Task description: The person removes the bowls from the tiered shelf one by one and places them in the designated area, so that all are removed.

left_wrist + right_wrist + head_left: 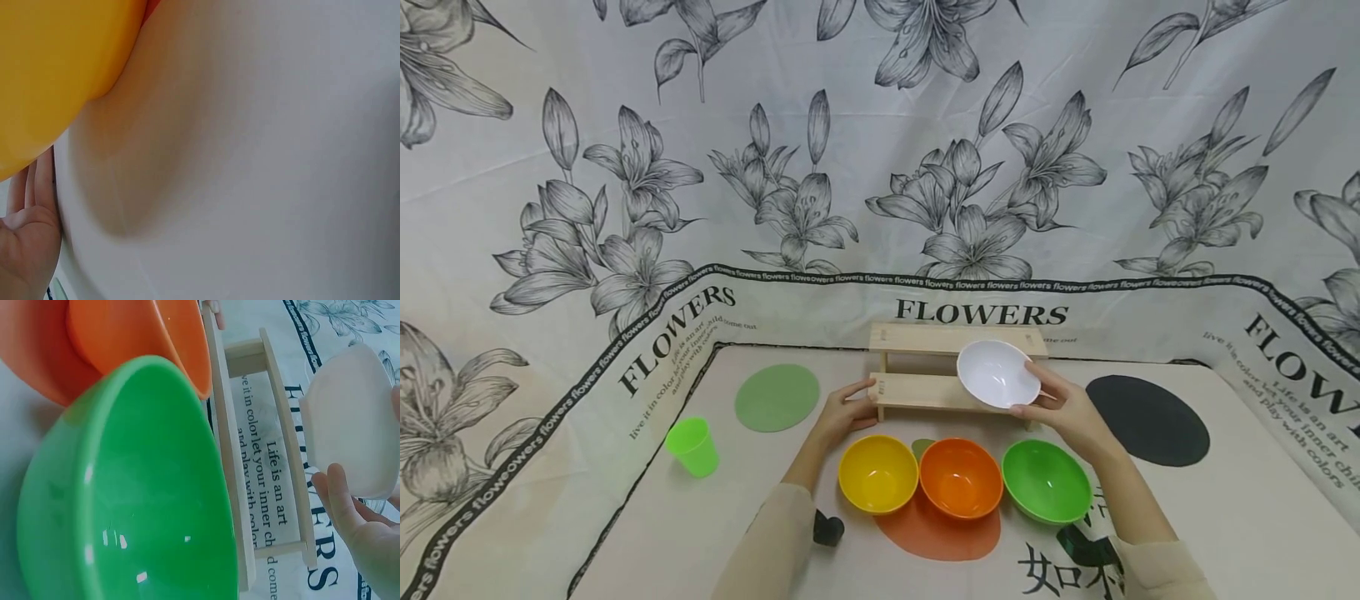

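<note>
A white bowl [994,375] is tilted in front of the two-tier wooden shelf [917,390], its inside facing the head camera. My right hand [1071,417] pinches its right rim between thumb and fingers. In the right wrist view the white bowl [350,425] appears at the right, fingers at its edge. My left hand [844,414] touches the shelf's left end with extended fingers. The left wrist view shows this hand's palm [34,240], its fingertips hidden behind the yellow bowl [56,69].
In front of the shelf stand a yellow bowl, an orange bowl [961,479] and a green bowl [1047,482] in a row. A green cup [693,447] is at the left near a green round patch [777,397]. A dark round patch [1147,420] lies right. Flowered cloth [805,317] rises behind.
</note>
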Tool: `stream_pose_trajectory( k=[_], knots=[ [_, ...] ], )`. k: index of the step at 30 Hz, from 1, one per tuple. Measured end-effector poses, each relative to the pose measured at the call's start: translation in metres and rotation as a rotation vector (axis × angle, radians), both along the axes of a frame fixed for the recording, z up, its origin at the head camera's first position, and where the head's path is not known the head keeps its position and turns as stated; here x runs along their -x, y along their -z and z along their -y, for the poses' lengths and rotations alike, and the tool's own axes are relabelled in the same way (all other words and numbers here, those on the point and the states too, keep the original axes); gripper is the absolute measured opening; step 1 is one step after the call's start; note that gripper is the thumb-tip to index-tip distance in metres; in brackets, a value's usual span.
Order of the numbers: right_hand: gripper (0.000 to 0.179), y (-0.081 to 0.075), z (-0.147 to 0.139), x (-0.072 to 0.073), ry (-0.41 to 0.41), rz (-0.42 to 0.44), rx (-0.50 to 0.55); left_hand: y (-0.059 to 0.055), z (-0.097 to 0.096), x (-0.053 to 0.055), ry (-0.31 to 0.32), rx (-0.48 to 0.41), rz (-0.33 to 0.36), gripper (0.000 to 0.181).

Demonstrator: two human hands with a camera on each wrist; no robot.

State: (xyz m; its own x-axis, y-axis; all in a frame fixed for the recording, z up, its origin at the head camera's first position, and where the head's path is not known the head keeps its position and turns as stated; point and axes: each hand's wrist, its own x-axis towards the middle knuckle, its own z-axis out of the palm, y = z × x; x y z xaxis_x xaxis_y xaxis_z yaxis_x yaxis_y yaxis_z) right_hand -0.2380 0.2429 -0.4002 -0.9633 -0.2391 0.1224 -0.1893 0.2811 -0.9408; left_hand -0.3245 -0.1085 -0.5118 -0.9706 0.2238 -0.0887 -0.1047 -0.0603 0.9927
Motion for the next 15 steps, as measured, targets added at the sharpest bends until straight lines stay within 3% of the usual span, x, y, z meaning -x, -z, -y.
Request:
stream_pose_trajectory(
  k=[15],
  knots=[
    [0.082, 0.015, -0.042, -0.032, 0.082, -0.001, -0.136, 0.000, -0.001, -0.001, -0.007, -0.004, 0.004, 0.047]
  ],
)
